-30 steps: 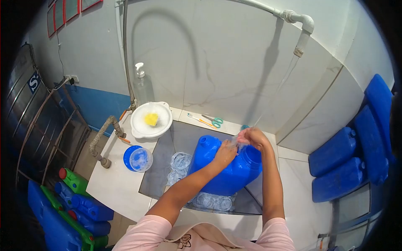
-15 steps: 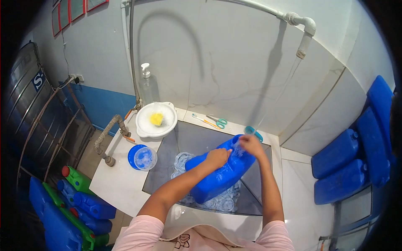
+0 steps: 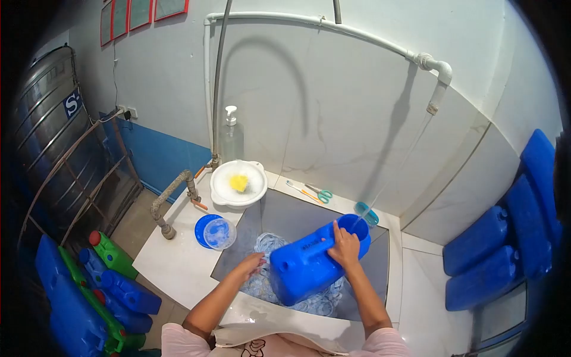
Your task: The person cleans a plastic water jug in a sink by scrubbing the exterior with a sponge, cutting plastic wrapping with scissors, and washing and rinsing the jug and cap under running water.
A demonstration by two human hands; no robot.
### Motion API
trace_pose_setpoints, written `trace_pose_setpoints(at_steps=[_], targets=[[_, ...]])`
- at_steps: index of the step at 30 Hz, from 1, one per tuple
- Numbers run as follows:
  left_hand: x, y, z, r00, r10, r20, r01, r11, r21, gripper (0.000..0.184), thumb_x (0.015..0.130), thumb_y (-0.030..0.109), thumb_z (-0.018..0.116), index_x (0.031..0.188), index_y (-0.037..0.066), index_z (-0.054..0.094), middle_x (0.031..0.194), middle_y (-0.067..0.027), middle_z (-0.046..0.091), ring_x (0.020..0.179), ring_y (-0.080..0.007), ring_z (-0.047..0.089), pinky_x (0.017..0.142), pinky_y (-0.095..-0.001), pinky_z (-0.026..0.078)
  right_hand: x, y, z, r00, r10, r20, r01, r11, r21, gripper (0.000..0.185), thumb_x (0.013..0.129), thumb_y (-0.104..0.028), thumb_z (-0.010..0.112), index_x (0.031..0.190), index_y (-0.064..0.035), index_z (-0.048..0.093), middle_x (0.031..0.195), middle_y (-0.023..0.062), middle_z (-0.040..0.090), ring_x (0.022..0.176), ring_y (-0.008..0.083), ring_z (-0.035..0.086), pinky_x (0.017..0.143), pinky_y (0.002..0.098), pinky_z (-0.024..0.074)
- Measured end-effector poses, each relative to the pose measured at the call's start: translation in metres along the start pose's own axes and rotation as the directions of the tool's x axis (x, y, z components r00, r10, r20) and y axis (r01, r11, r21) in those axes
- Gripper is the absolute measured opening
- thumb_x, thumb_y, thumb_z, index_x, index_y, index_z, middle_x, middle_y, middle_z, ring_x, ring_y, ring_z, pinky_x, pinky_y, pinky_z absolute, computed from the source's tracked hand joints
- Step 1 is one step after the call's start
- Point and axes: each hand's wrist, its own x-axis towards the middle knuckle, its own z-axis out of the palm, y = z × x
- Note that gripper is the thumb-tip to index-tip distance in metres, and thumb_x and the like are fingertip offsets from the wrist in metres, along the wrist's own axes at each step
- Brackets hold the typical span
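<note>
Head: blue jug (image 3: 304, 272) under right hand (image 3: 345, 247)

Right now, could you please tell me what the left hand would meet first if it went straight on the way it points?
The left hand would probably meet the nearer end of the blue jug, though depth is unclear.

red-framed grey panels (image 3: 141, 13) cropped by the top edge, pale pink fabric sleeves (image 3: 183, 341) cut off below, blue plastic jug (image 3: 309, 271) with underside hidden
</note>
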Motion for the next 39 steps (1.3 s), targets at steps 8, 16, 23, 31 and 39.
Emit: trace_pose_setpoints(at_steps=[8,16,23,31,39], targets=[[-0.007,0.049,-0.031,0.996,-0.093,0.017,0.094,0.969,-0.228,0.047,0.09,0.049,0.045,0.114,0.009,0.055,0.095,-0.0076,0.062,0.078,-0.0146,0.061,0.07,-0.0286,0.051,0.12,0.012,-0.152,0.875,0.153,-0.46,-0.111,0.987,0.116,0.058,0.071,-0.044,0.069,0.113,-0.0051,0.06,0.076,0.012,0.06,0.069,0.0306,0.06,0.062,0.0411,0.0456],[-0.109,0.048,-0.025,0.992,0.057,0.114,0.021,0.807,-0.59,0.054,0.09,0.053,0.043,0.122,0.009,0.05,0.113,-0.0054,0.059,0.098,-0.0181,0.058,0.079,-0.0363,0.051,0.141,0.036,-0.153,0.867,0.489,0.097,-0.499,0.853,0.156,0.046,0.067,-0.021,0.058,0.111,-0.0084,0.062,0.094,0.0218,0.064,0.09,0.0354,0.062,0.078,0.0422,0.0483],[-0.185,0.167,-0.062,0.783,0.547,-0.297,-0.618,0.739,-0.267,0.044,0.091,0.043,0.05,0.115,0.005,0.051,0.102,-0.0056,0.06,0.091,-0.0127,0.059,0.076,-0.0264,0.05,0.12,0.044,-0.143,0.85,0.51,-0.133,-0.221,0.573,0.789,0.033,0.077,-0.021,0.053,0.102,-0.0027,0.065,0.079,0.0155,0.067,0.075,0.0243,0.063,0.066,0.0367,0.0471],[-0.173,0.091,-0.057,0.977,0.133,-0.168,-0.198,0.862,-0.466,0.054,0.09,0.043,0.052,0.124,0.002,0.047,0.117,-0.0107,0.057,0.095,-0.0177,0.059,0.083,-0.0314,0.048,0.138,0.019,-0.167,0.833,0.542,0.111,-0.553,0.819,0.154,0.032,0.075,-0.029,0.057,0.094,-0.0051,0.067,0.086,0.0232,0.064,0.082,0.041,0.06,0.071,0.0441,0.0479],[-0.152,0.139,-0.061,0.801,0.498,-0.333,-0.592,0.742,-0.314,0.04,0.093,0.04,0.047,0.107,0.003,0.055,0.093,-0.0052,0.06,0.076,-0.011,0.059,0.066,-0.0271,0.051,0.117,0.061,-0.166,0.828,0.53,-0.186,-0.265,0.66,0.703,0.032,0.084,-0.024,0.045,0.084,0.0043,0.061,0.071,0.0206,0.062,0.067,0.0237,0.06,0.06,0.0423,0.0428]])
